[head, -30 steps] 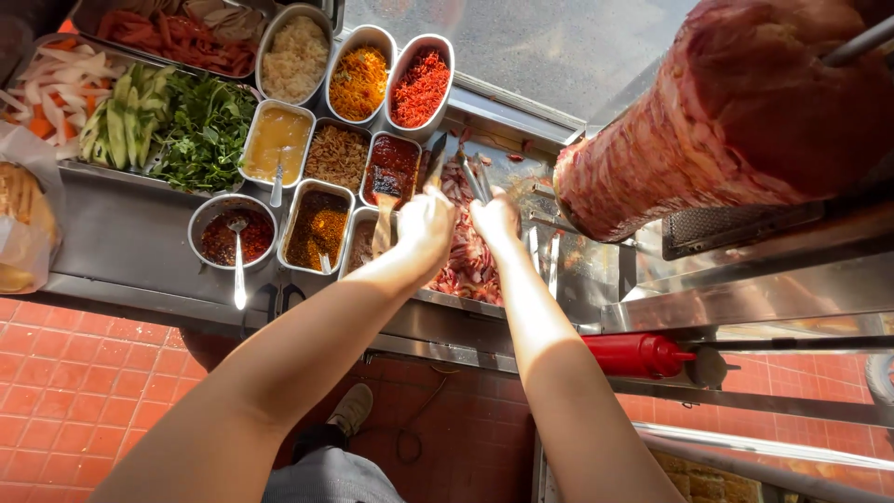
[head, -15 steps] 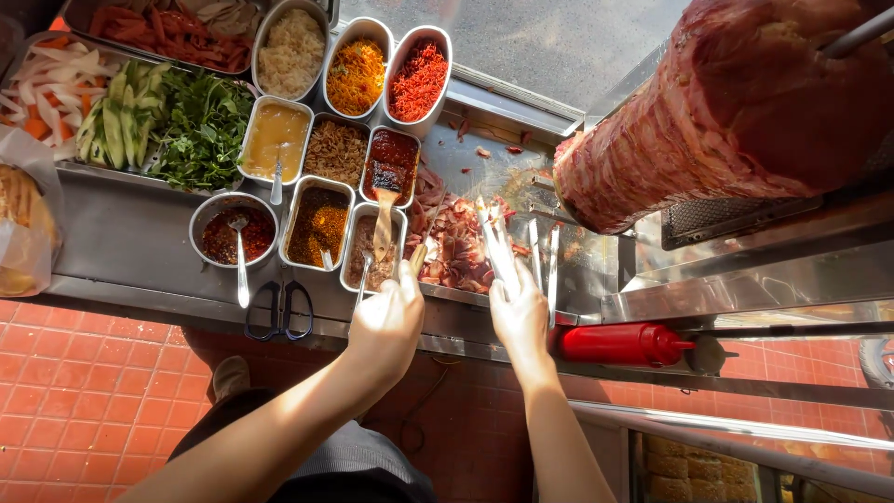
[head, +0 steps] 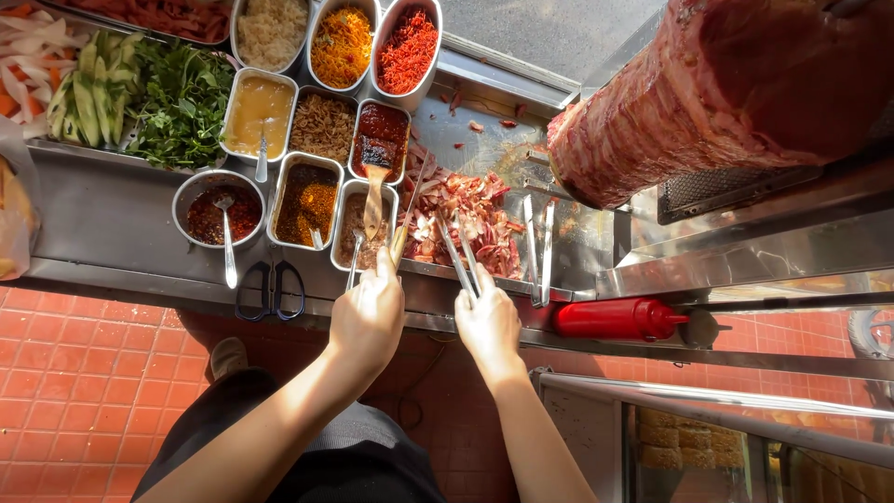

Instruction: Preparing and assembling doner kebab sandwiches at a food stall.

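Right hand (head: 489, 326) clamped on metal tongs (head: 458, 256), long axis running away from body into shaved meat pile (head: 466, 219). Left hand (head: 370, 317) closed on knife (head: 407, 210), just left of pile.

1. The scene is brightly lit by hard, warm daylight, apparently falling from the far side.
2. Glare is thrown off the steel surface (head: 102, 224) and the metal tongs (head: 538, 244).
3. Sharp, dark shadows are cast under the surface's near edge and onto the red tiled floor (head: 65, 391).
4. Focus is held crisply throughout; no motion blur is seen.
5. Straight edges are bowed toward the corners by a wide lens.
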